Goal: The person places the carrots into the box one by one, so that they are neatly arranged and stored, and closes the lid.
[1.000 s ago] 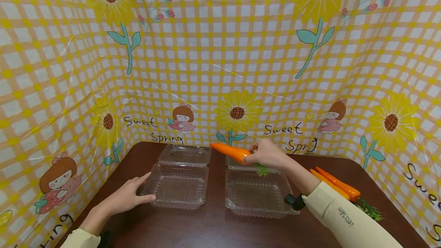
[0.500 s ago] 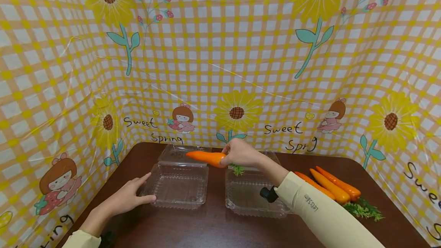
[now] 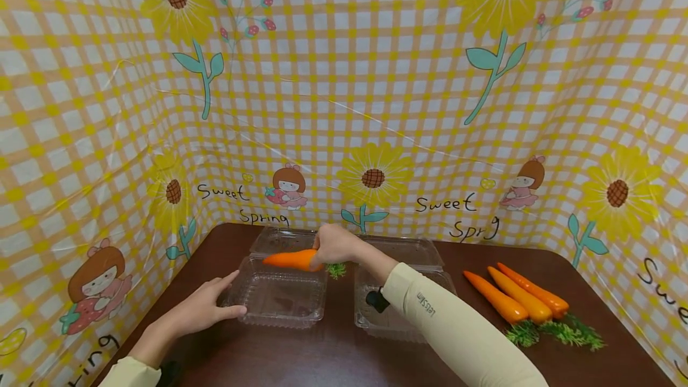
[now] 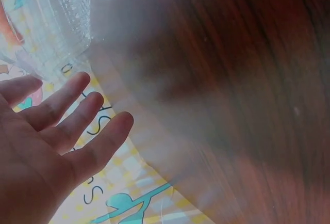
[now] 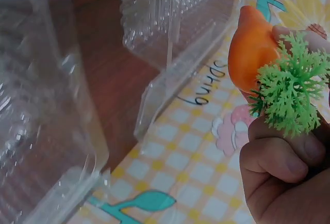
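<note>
My right hand point(image 3: 337, 245) grips an orange carrot point(image 3: 290, 260) by its thick leafy end, its tip pointing left. The carrot hangs over the back of the left clear plastic box point(image 3: 252, 309), near the hinge of its opened lid. Green leaves point(image 5: 291, 87) stick out past my curled fingers in the right wrist view. My left hand point(image 3: 193, 309) rests with spread fingers at the left side of that same box; in the left wrist view its fingers point(image 4: 103, 141) are relaxed and hold nothing.
A second clear box point(image 3: 398, 330) with its lid point(image 3: 411, 252) laid back stands to the right, partly behind my right forearm. Three carrots point(image 3: 518, 294) with green tops lie at the right of the brown table point(image 3: 258, 357). Patterned cloth walls rise behind and at both sides.
My right hand has carried the carrot leftward and lower, from above the right box to over the left box. The left hand has stayed at its box.
</note>
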